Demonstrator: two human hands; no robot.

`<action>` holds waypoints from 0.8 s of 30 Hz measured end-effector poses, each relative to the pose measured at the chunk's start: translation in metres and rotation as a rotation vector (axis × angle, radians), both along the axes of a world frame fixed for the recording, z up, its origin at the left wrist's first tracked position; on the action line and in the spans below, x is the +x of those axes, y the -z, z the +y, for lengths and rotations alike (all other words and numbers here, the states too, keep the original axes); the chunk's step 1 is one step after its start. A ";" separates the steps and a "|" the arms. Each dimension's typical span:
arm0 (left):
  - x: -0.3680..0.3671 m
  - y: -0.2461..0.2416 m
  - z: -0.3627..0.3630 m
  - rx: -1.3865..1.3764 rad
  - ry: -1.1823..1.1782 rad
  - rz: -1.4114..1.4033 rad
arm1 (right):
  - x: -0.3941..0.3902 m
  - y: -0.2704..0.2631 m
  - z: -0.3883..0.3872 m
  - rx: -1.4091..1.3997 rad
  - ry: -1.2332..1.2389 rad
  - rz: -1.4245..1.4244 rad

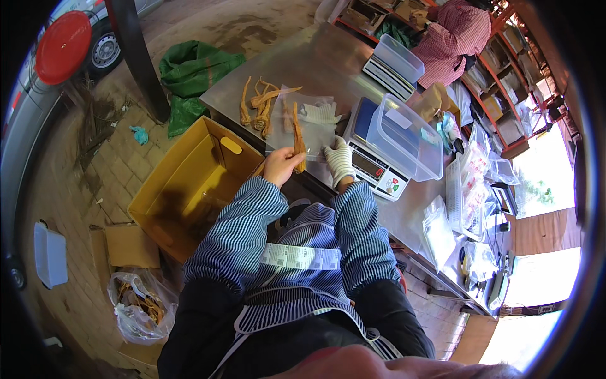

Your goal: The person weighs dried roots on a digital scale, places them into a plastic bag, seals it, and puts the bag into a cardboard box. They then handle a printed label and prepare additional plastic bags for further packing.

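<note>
My bare left hand [280, 166] grips a long dried root [298, 135] near its thick lower end, at the table's front edge. Beyond it a clear plastic bag [317, 139] lies on the metal table, with a white striped glove [319, 112] at its far side. My right hand [340, 161], in a striped knit glove, touches the bag's right edge; whether its fingers grip the bag I cannot tell. Several more dried roots [262, 111] lie at the table's left corner. Right of my right hand stands a digital scale [378, 173] bearing a clear plastic tub [407, 137].
A yellow box [165, 208] stands against the table's left front. A second scale [386, 78] with a tub is farther back, near a person in a checked shirt [454, 38]. Plastic bags [438, 232] and a white basket [457, 199] lie to the right. A bag of roots [142, 308] sits lower left.
</note>
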State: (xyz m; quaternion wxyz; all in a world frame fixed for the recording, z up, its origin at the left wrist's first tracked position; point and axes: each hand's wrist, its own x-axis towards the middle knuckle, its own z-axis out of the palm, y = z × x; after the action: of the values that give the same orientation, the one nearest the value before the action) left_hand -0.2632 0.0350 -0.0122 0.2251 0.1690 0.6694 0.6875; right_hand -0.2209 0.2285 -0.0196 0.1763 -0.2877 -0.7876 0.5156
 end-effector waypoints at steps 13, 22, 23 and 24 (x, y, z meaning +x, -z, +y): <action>-0.061 0.004 0.016 -0.668 -0.082 0.471 | 0.011 0.069 0.007 -0.042 -0.047 0.021; -0.065 0.006 0.015 -0.635 -0.071 0.393 | 0.012 0.052 0.002 -0.282 -0.044 0.038; -0.064 0.005 0.012 -0.603 -0.070 0.365 | 0.012 0.050 0.000 -0.271 -0.046 0.041; -0.063 0.003 0.007 -0.572 -0.072 0.336 | 0.013 0.048 -0.002 -0.259 -0.046 0.028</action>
State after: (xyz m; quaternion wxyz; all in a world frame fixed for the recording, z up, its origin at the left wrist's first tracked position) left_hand -0.3261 0.0423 -0.0155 0.1255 0.1862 0.8686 0.4417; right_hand -0.2084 0.2265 -0.0676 0.1367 -0.2830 -0.7182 0.6208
